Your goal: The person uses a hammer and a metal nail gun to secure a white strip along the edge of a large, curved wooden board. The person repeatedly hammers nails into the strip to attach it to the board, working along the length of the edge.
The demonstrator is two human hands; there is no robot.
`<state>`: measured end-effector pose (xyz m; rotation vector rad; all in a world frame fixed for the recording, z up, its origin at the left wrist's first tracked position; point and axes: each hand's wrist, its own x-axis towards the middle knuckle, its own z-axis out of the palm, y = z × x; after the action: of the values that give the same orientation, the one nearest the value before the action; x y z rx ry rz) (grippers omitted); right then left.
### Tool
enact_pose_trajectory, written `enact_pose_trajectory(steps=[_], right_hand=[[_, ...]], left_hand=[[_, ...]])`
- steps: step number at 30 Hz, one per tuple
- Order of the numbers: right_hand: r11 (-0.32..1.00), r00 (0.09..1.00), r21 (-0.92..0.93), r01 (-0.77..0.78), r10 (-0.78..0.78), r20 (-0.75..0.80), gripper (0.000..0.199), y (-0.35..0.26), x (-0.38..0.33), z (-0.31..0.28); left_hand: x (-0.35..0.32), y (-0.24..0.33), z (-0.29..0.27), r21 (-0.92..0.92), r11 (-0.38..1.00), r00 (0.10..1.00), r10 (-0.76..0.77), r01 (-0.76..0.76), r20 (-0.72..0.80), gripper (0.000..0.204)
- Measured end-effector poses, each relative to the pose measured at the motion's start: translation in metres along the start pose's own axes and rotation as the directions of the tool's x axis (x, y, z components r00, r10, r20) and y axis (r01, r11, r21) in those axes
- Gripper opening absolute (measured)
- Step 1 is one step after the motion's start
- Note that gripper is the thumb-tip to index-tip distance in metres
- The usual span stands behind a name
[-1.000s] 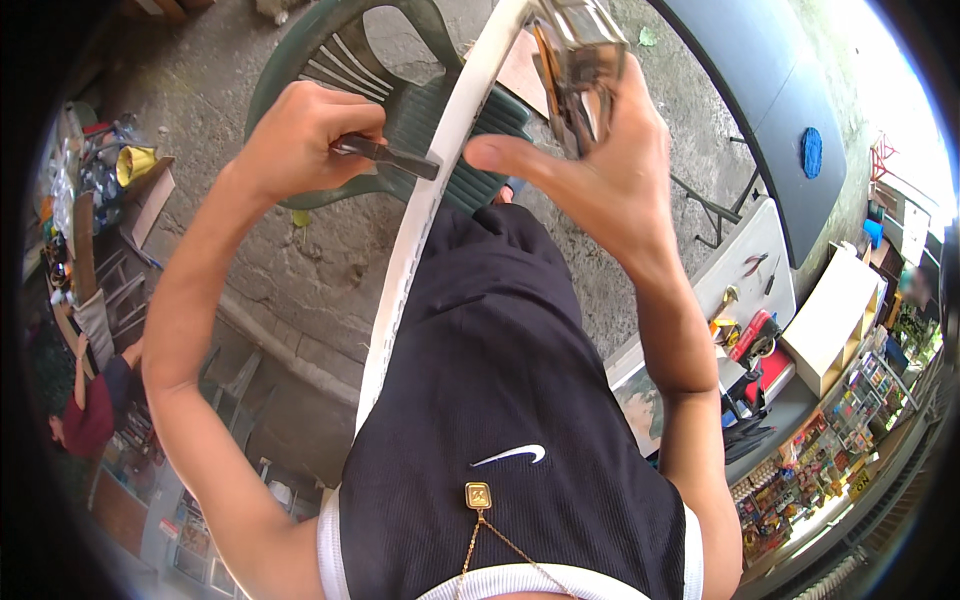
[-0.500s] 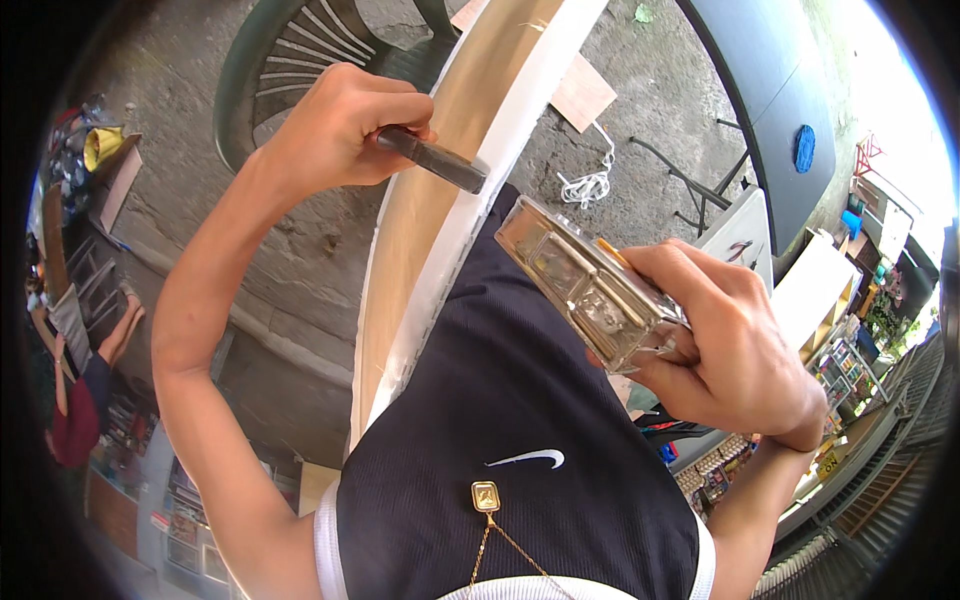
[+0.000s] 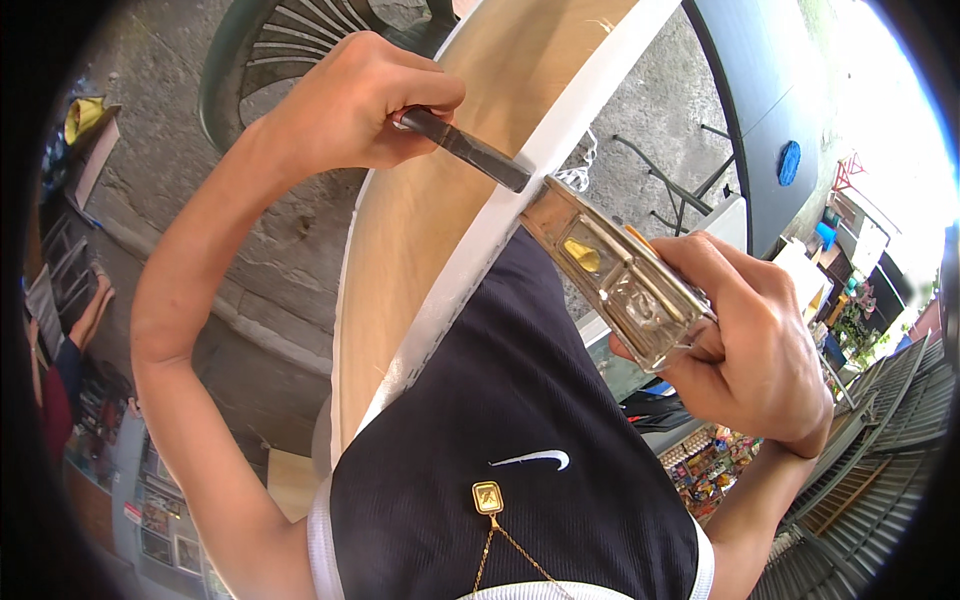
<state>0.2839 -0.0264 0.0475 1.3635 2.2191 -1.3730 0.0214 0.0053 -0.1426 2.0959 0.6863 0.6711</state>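
While left fingers (image 3: 435, 92) clench dark bar (image 3: 470, 152), tip jutting over white edge (image 3: 600, 85) | right fingers (image 3: 700, 262) wrap metal tool (image 3: 620, 280)

The curved board (image 3: 430, 230) before you is pale tan with a soft wood grain; its edge strip (image 3: 470, 240) is white, dotted with a broken line of dark dashes. Your flat bar (image 3: 475, 155) is dark grey-brown, your stapler (image 3: 620, 290) shiny silver with a bright yellow patch. You wear a black, finely ribbed top (image 3: 480, 400) with white trim and a gold pendant (image 3: 487, 497). Around you: a dark green slatted chair (image 3: 225, 75), mottled grey floor (image 3: 170, 170), slate-blue table (image 3: 765, 90) and bright blue oval bundle (image 3: 789, 163).
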Motion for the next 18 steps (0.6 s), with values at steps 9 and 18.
enact_pose_trajectory(steps=[9, 18], right_hand=[[0.997, 0.997, -0.024, -0.078, 0.078, -0.018, 0.026, 0.003, 0.007, 0.009], [0.987, 0.924, 0.103, 0.12, -0.074, -0.375, 0.03, 0.015, 0.007, 0.002]], left_hand=[[0.002, 0.002, 0.004, -0.016, 1.0, 1.0, -0.013, 0.013, 0.002, 0.024], [-0.003, 0.016, -0.005, 0.068, 0.993, 0.995, -0.097, 0.097, -0.007, 0.025]])
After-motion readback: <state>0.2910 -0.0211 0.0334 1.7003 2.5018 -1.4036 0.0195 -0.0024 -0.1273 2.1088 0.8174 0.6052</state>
